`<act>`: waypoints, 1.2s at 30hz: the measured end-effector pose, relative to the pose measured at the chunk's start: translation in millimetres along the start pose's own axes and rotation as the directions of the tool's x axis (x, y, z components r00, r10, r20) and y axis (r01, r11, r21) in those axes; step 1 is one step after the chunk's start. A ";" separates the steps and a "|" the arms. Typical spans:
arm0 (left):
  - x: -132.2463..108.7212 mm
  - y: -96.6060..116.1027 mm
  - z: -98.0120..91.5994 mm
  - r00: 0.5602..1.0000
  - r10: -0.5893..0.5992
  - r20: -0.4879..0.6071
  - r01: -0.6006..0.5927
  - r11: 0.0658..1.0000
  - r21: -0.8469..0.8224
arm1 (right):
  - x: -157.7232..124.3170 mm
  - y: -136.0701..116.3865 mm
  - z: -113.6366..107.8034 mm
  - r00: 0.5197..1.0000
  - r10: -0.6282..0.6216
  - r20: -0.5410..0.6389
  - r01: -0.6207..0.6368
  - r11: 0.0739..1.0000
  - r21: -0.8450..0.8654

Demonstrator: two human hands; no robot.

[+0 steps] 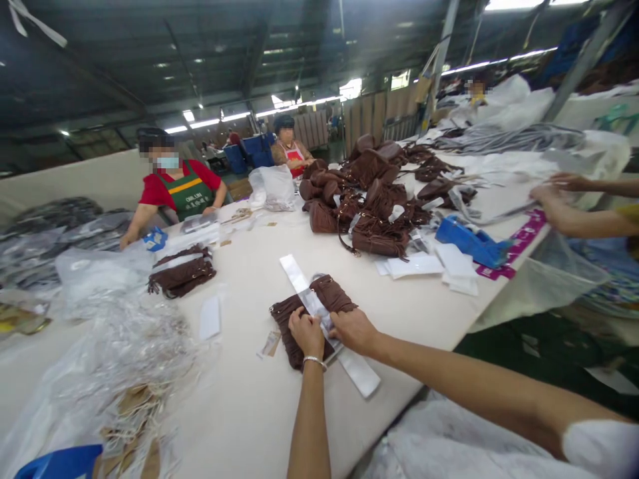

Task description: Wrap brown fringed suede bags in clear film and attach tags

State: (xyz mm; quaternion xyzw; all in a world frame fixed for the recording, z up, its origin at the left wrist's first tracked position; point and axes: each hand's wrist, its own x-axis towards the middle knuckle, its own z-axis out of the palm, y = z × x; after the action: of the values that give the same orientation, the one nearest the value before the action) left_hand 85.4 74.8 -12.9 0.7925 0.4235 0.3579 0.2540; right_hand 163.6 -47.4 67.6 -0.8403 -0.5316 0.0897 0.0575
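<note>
A dark brown fringed bag (288, 330) lies on the table in front of me, with a long white strip (360, 374) crossing it diagonally. My left hand (307, 331) is over the bag's middle, its fingers closed at the strip's left edge. My right hand (355, 330) comes in from the right, fingers curled on the other edge of the strip. The fingertips of both hands are partly hidden. A small tag (270, 344) lies against the bag's left side.
A pile of brown fringed bags (372, 193) stands beyond, near a blue tape dispenser (472, 241) and white cards (414, 265). Another brown bag (187, 274) and clear plastic bags (124, 339) lie to the left. Co-workers are across the table; another person's hands (549, 193) work at right.
</note>
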 end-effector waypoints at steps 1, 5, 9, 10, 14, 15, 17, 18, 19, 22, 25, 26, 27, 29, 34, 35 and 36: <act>0.0 0.2 -0.2 1.000 -0.003 0.002 0.003 1.000 -0.001 | -2.8 3.4 -2.7 1.000 -0.018 0.001 0.018 1.000 0.015; -0.2 0.7 -1.1 1.000 -0.012 0.013 0.012 1.000 -0.007 | 4.0 20.9 -11.6 1.000 -0.015 -0.008 0.016 0.996 0.093; 0.6 -0.3 -1.1 0.999 -0.015 0.037 0.016 1.000 -0.002 | 33.0 30.9 -10.0 0.997 0.069 0.026 -0.073 0.981 0.181; 0.9 -0.8 -1.0 0.999 -0.014 0.045 0.014 1.000 0.000 | 40.0 31.7 -8.5 0.996 0.082 0.040 -0.089 0.976 0.200; 1.9 -2.1 -1.7 0.997 -0.004 0.071 0.004 1.000 0.005 | 57.3 32.7 -4.5 0.991 0.103 0.081 -0.121 0.960 0.254; 2.0 -2.0 -2.3 0.997 0.000 0.077 0.000 1.000 0.004 | 59.1 33.1 -4.2 0.991 0.102 0.090 -0.122 0.957 0.262; 2.2 -1.5 -3.8 0.996 0.009 0.090 -0.009 1.000 0.000 | 60.9 33.9 -4.1 0.990 0.087 0.108 -0.114 0.955 0.275; 2.3 -1.1 -4.6 0.995 0.013 0.097 -0.013 1.000 -0.002 | 61.3 34.3 -4.1 0.990 0.074 0.117 -0.105 0.955 0.279; 2.5 -0.5 -5.4 0.995 0.015 0.103 -0.015 1.000 -0.004 | 61.6 34.5 -4.1 0.990 0.060 0.124 -0.093 0.955 0.281; 3.1 1.3 -7.1 0.993 0.013 0.118 -0.013 1.000 -0.008 | 62.1 34.3 -4.8 0.989 0.019 0.148 -0.060 0.959 0.278; 3.9 3.4 -8.3 0.992 0.004 0.126 -0.004 1.000 -0.005 | 63.5 34.5 -8.8 0.984 -0.009 0.181 -0.041 0.961 0.273; 4.1 4.2 -8.8 0.992 0.002 0.128 -0.001 1.000 -0.004 | 64.5 35.2 -11.1 0.981 -0.018 0.191 -0.035 0.961 0.273; 4.2 5.1 -9.3 0.992 0.000 0.129 0.001 1.000 -0.003 | 65.9 36.5 -13.6 0.979 -0.027 0.200 -0.030 0.961 0.274; 4.3 7.1 -10.7 0.991 -0.003 0.131 0.003 1.000 -0.001 | 70.3 40.5 -18.6 0.978 -0.035 0.206 -0.023 0.961 0.274; 4.1 11.7 -13.7 0.991 -0.021 0.129 0.021 1.000 0.006 | 89.1 51.6 -21.3 0.983 -0.001 0.185 -0.057 0.950 0.306; 4.1 12.3 -13.9 0.991 -0.026 0.129 0.025 1.000 0.007 | 93.0 52.2 -19.7 0.980 -0.005 0.198 -0.061 0.943 0.327; 4.2 12.8 -14.1 0.991 -0.031 0.130 0.030 1.000 0.009 | 96.6 52.2 -17.7 0.976 -0.015 0.217 -0.064 0.933 0.353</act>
State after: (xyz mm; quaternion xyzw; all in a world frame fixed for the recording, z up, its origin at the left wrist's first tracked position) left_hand 82.3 73.2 6.2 0.8085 0.4192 0.3001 0.2838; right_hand 253.9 17.5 66.2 -0.8075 -0.4990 0.2763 0.1502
